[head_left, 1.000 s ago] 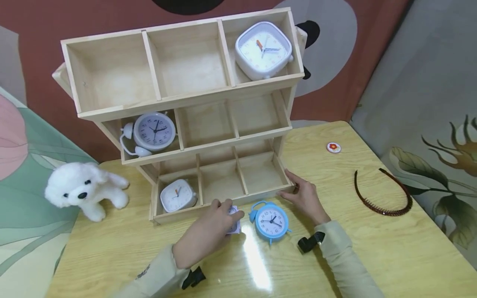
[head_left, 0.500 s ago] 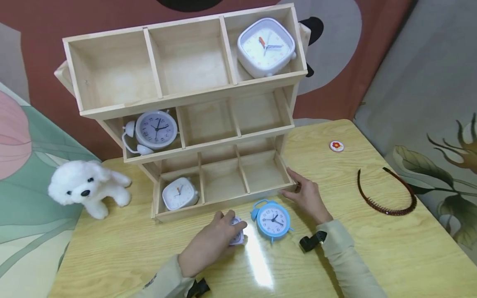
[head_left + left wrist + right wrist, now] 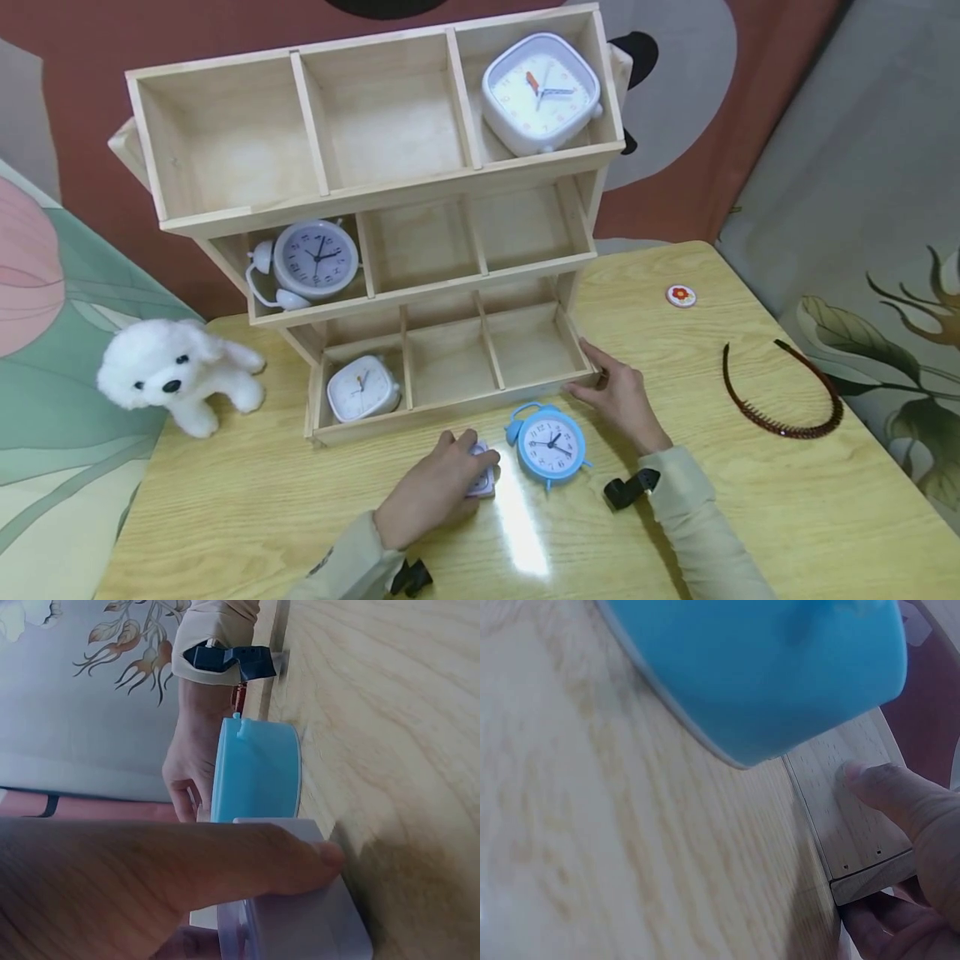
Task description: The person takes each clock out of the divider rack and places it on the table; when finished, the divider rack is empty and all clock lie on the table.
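My left hand [image 3: 433, 485] grips a small lilac square clock [image 3: 483, 482] low over the table, in front of the shelf. In the left wrist view the thumb lies along the pale side of this clock [image 3: 311, 930]; most of its dial is covered in the head view. Just right of it lies a light-blue twin-bell alarm clock [image 3: 551, 446], face up, touched by neither hand. My right hand [image 3: 624, 404] holds the right front corner of the wooden shelf's bottom tier [image 3: 453, 362], thumb against the front board [image 3: 855, 817] in the right wrist view.
White clocks sit in the shelf's top right [image 3: 540, 96], middle left [image 3: 315, 258] and bottom left [image 3: 363, 389] compartments. A white plush dog [image 3: 176, 371] stands left of the shelf. On the right lie a brown headband [image 3: 783, 429] and a round flower badge [image 3: 681, 296].
My left hand has drawn the lilac clock a little away from the shelf, toward the near side of the table. My right hand keeps its hold on the shelf corner.
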{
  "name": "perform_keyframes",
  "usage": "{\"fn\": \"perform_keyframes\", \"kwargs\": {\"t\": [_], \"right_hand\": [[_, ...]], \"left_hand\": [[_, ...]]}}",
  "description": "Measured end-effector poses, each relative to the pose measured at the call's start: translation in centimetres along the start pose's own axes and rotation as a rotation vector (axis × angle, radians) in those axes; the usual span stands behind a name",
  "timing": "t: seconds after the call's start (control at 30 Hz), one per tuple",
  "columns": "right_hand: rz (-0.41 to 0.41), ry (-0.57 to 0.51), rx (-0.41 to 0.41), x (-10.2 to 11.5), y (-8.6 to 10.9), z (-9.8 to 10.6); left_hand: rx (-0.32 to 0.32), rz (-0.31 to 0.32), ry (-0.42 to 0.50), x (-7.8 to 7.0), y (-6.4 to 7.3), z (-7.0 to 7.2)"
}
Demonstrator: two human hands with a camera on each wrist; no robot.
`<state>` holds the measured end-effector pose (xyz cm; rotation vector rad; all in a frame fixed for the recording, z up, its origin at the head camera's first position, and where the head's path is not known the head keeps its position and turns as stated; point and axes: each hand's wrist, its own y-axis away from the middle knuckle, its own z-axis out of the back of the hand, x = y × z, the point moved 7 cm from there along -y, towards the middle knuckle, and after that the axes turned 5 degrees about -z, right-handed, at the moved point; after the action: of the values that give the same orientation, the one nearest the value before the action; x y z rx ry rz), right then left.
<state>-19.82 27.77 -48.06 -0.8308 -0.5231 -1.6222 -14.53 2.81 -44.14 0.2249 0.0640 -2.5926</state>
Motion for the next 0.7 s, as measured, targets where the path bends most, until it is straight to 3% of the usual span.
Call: {"fn": "perform_keyframes", "kwargs": {"t": [0.27, 0.5, 0.7], "right_hand": [[0.005, 0.015, -0.007, 0.13, -0.05, 0.07], [-0.016, 0.031, 0.0, -0.06, 0.09, -0.14], [-0.013, 0.052, -0.002, 0.02, 0.07, 0.02]], "left_hand": [[0.005, 0.017, 0.032, 0.45, -0.18, -0.37], [0.017, 0.017, -0.008, 0.45, -0.24, -0.71], [-0.009, 0.008, -0.003, 0.28, 0.01, -0.6]]}}
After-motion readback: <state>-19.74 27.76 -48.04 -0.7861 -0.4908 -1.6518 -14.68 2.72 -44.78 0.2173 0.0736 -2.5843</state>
